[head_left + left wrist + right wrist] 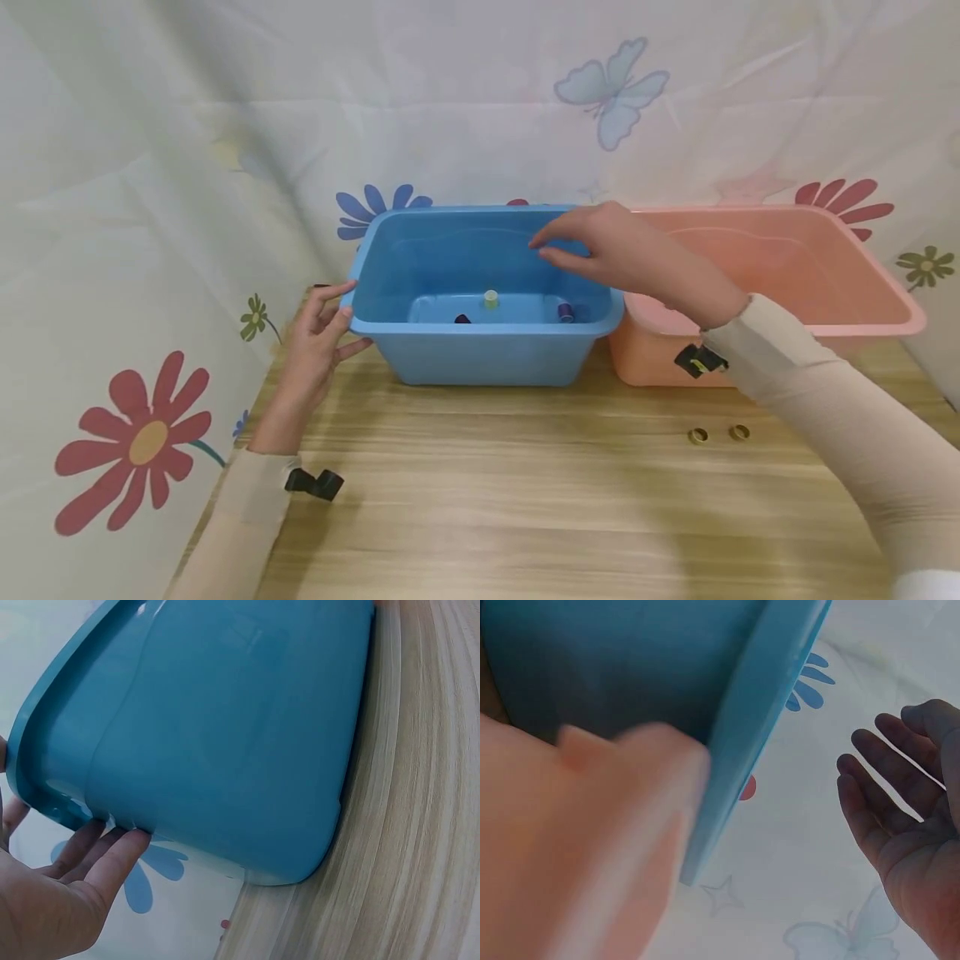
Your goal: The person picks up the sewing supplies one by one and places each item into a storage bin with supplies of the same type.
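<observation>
My left hand (313, 337) holds the left end of the blue tub (480, 357), thumb at the rim. In the left wrist view, its fingers (116, 862) lie against the tub's outer wall below the rim. Over the right part of the tub hovers my right hand (618, 250), its fingers loosely bent with nothing between them. Inside the tub lie a small pale green and white cylinder (491, 299), a purple cylinder (565, 312) like a thread spool, and a dark red piece (462, 319), partly hidden by the front rim.
A pink tub (870, 330) stands right beside the blue one, partly behind my right forearm. Two gold-coloured rings, a left one (698, 436) and a right one (739, 432), lie on the wooden table (480, 500) in front of it. A patterned curtain (465, 108) hangs behind.
</observation>
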Demonstrator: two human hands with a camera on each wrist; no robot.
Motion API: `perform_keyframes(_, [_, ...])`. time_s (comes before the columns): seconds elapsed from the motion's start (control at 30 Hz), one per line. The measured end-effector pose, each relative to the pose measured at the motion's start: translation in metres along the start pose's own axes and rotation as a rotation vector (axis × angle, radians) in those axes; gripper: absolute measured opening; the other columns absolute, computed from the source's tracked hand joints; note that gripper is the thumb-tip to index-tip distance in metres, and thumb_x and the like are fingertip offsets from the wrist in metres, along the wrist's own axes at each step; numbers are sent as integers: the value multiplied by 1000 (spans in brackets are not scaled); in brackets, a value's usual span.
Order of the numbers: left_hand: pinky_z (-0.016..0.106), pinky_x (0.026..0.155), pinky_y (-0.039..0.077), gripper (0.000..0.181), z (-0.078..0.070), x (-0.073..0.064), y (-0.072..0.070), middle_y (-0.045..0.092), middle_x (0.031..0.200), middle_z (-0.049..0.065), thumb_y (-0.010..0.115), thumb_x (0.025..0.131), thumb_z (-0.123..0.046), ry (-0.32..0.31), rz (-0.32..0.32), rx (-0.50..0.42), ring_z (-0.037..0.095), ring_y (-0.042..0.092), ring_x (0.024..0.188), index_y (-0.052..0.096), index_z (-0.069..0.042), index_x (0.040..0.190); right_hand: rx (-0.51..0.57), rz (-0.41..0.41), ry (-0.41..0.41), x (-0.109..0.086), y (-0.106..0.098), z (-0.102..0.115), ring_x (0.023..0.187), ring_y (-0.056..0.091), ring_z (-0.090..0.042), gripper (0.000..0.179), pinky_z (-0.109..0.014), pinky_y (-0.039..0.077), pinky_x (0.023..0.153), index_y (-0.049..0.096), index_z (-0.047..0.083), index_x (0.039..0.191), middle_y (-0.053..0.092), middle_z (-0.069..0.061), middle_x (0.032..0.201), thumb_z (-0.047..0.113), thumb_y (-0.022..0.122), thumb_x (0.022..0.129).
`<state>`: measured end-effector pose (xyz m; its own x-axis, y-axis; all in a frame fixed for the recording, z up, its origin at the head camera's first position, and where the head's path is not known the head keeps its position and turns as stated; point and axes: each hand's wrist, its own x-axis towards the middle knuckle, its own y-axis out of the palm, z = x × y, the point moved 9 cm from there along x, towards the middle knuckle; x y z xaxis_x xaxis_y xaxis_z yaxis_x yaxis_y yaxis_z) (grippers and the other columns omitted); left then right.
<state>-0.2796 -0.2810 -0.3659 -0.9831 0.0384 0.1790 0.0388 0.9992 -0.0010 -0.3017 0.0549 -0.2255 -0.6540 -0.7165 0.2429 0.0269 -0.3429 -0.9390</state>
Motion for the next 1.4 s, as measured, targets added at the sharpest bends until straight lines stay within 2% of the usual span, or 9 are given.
perform_keyframes(0.17, [39,86,60,44,2,1,3,45,139,12,58,105,-28,-6,8,-7,28,53,117,50,-16,147,-4,-69,20,-28,-1,-3,104,70,-22,24,-43,57,90,74,9,121,74,-6,117,21,67,100])
perform_keyframes(0.37, [40,86,60,44,3,0,2,42,145,11,58,105,-27,-7,-3,-8,27,51,122,50,-16,147,17,-119,27,-54,-2,-4,89,68,-16,22,-36,55,70,74,11,120,75,-3,113,16,67,99])
perform_keyframes(0.47, [41,87,60,44,2,0,2,42,146,15,58,105,-28,-6,1,-7,28,53,122,50,-17,147,20,-153,12,-67,-4,-2,88,68,-18,22,-36,56,68,75,11,118,75,-4,111,12,69,97])
perform_keyframes(0.77, [42,87,60,44,2,1,1,40,149,18,57,106,-27,-8,-1,2,31,53,123,50,-17,147,8,-279,26,-109,-7,2,99,72,-20,25,-44,60,80,76,16,114,76,2,108,11,77,90])
perform_keyframes(0.9, [40,87,60,44,0,1,1,38,152,18,57,106,-28,-3,2,6,33,53,126,50,-17,147,35,-330,-52,-123,-1,7,100,72,-18,26,-24,56,89,76,15,114,76,3,107,11,77,88])
perform_keyframes(1.0, [38,85,61,43,-1,0,0,36,155,17,57,106,-28,2,-1,5,33,51,128,50,-17,147,92,-320,-124,-127,8,11,101,72,-19,29,-9,46,96,76,13,115,76,2,109,6,76,87])
perform_keyframes(1.07, [37,85,61,43,0,0,-1,36,155,16,57,106,-27,-1,-1,-1,33,50,128,50,-17,147,120,-306,-134,-130,15,12,101,72,-19,29,-6,42,98,76,13,115,76,2,110,4,76,87])
perform_keyframes(1.27, [39,87,60,43,1,-1,-1,37,153,17,57,106,-26,-8,1,-7,34,52,127,50,-17,147,96,-283,-22,-145,29,7,100,71,-16,33,-6,45,93,76,19,116,75,5,112,7,79,86])
perform_keyframes(1.4, [40,87,60,44,0,0,-1,36,154,16,57,106,-27,-2,0,-5,33,53,127,50,-17,147,59,-292,-12,-156,34,3,103,71,-15,31,-6,44,95,76,20,117,75,8,112,10,78,87])
